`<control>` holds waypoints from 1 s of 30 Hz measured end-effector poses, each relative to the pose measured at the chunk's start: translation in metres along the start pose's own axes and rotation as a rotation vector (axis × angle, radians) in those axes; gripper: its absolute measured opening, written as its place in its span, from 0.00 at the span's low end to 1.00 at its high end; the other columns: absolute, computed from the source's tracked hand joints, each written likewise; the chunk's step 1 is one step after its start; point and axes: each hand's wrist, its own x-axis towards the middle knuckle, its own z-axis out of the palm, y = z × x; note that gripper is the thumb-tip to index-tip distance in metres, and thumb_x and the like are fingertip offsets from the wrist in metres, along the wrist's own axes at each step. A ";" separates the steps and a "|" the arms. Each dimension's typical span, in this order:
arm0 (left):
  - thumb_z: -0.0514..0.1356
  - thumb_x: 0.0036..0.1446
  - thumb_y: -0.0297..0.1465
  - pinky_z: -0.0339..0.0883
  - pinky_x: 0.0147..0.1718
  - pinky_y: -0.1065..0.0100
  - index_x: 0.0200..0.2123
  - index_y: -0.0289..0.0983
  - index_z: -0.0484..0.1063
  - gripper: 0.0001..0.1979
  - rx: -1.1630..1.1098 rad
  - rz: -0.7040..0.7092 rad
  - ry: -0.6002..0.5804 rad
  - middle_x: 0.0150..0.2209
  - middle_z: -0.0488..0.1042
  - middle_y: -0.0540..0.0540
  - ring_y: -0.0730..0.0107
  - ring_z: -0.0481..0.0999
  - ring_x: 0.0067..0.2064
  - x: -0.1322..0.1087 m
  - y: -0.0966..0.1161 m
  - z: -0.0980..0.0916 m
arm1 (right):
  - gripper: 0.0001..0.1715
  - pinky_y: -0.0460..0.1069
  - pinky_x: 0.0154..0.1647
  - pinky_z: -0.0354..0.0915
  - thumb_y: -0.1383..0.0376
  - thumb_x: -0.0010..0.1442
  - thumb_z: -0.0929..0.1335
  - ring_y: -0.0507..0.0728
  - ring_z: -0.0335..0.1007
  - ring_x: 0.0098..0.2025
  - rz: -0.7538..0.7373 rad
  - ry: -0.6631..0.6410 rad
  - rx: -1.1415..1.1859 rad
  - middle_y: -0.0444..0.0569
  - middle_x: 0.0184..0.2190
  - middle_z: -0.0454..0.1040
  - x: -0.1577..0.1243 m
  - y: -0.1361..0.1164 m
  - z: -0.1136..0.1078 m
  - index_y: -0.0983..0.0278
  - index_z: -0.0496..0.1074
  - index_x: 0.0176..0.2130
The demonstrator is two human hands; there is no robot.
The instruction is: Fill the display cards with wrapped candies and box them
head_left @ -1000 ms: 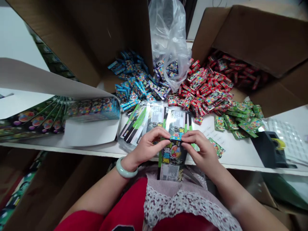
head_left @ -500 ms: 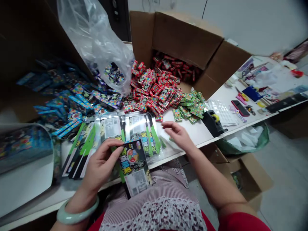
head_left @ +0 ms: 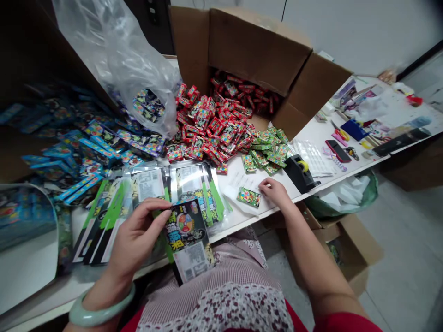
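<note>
My left hand (head_left: 141, 230) pinches a black printed pouch (head_left: 190, 240) by its upper left corner, thumb on top. Coloured lettering, a round colour wheel and a pale panel show on its front, and its lower end hangs past the table edge over my lap. My right hand (head_left: 275, 191) rests at the table's front edge with its fingers curled together; whether they hold anything is hidden. Just left of it, a small green box (head_left: 249, 197) lies on a white sheet of paper (head_left: 233, 196). More black and green pouches (head_left: 197, 189) lie behind the held one.
Red boxes (head_left: 211, 131) spill from a cardboard carton (head_left: 256, 41). Beside them are green boxes (head_left: 268, 150), and blue boxes (head_left: 93, 152) at left near a clear plastic bag (head_left: 117, 60). A tape dispenser (head_left: 301, 173), phone (head_left: 338, 151) and scissors (head_left: 341, 131) lie at right.
My right hand has moved right, off the white paper, and its fingers have curled in. The small green box now shows fully there. My left hand still holds the pouch.
</note>
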 end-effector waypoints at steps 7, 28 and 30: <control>0.61 0.58 0.28 0.67 0.38 0.69 0.36 0.39 0.71 0.03 -0.073 0.077 0.005 0.34 0.72 0.49 0.69 0.73 0.38 0.000 0.009 0.015 | 0.18 0.50 0.40 0.67 0.51 0.55 0.70 0.54 0.70 0.36 -0.307 -0.382 0.268 0.48 0.32 0.73 -0.038 -0.087 -0.029 0.63 0.70 0.29; 0.63 0.56 0.29 0.64 0.38 0.65 0.32 0.37 0.67 0.06 -0.220 0.013 0.086 0.32 0.69 0.49 0.70 0.70 0.36 -0.006 0.019 0.024 | 0.13 0.47 0.22 0.58 0.55 0.48 0.73 0.52 0.64 0.23 -0.446 -0.848 0.033 0.45 0.20 0.72 -0.045 -0.221 0.060 0.61 0.73 0.23; 0.62 0.56 0.27 0.64 0.39 0.66 0.32 0.37 0.67 0.05 -0.218 0.033 0.095 0.32 0.68 0.50 0.70 0.69 0.36 -0.007 0.020 0.024 | 0.12 0.47 0.23 0.60 0.56 0.47 0.73 0.52 0.64 0.24 -0.382 -0.905 0.069 0.45 0.21 0.72 -0.042 -0.220 0.063 0.61 0.72 0.24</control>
